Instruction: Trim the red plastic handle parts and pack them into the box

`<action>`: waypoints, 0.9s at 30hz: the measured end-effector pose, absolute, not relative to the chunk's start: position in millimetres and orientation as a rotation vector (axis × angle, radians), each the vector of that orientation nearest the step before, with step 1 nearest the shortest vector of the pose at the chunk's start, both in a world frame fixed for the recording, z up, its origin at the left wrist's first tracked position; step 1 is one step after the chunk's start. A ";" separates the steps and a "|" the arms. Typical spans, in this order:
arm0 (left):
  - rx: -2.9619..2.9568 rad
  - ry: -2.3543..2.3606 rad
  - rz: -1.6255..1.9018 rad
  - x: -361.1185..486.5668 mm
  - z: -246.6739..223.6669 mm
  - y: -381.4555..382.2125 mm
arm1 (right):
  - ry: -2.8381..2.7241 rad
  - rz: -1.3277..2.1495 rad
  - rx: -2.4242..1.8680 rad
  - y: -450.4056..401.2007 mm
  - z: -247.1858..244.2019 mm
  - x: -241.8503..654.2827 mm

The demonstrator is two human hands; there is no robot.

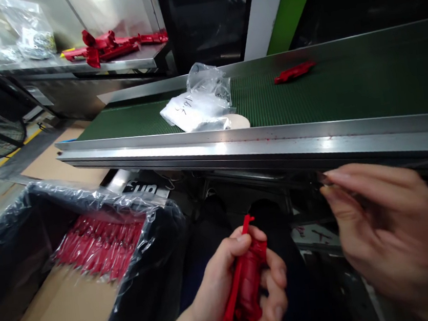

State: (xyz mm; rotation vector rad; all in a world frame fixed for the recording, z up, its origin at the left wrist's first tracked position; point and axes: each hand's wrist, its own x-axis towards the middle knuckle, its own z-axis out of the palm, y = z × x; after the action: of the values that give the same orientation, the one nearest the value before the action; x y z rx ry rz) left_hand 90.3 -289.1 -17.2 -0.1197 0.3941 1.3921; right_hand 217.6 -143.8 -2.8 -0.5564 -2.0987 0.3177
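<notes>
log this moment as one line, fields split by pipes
left hand: holds red part | right hand: pinches small dark item, unclear | belt: bag, another red part | lined box: red parts

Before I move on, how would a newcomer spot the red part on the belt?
Find the green conveyor belt, then the plastic bags on it. Right of those, near the far edge, lies the red part. It lies by itself, unlike the red pile on the metal table or the red piece in the left hand.
</notes>
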 end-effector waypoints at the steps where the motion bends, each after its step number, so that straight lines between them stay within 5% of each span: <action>1: -0.114 0.394 1.402 90.1 -16.4 -289.3 | -2.112 0.337 -0.531 -143.5 -3.8 218.2; 14: -0.058 0.390 1.402 82.0 -9.6 -272.4 | -2.282 0.599 -0.260 -144.1 -22.9 221.2; 27: 0.078 0.495 1.377 96.3 -20.9 -241.0 | -2.264 0.430 -0.217 -125.6 -33.1 233.3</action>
State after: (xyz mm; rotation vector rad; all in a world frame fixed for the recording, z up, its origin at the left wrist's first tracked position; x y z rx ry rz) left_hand 96.3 -241.0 -20.9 0.0776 0.4946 1.3774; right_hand 233.3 -125.6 -33.1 -0.2174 -2.2644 0.4301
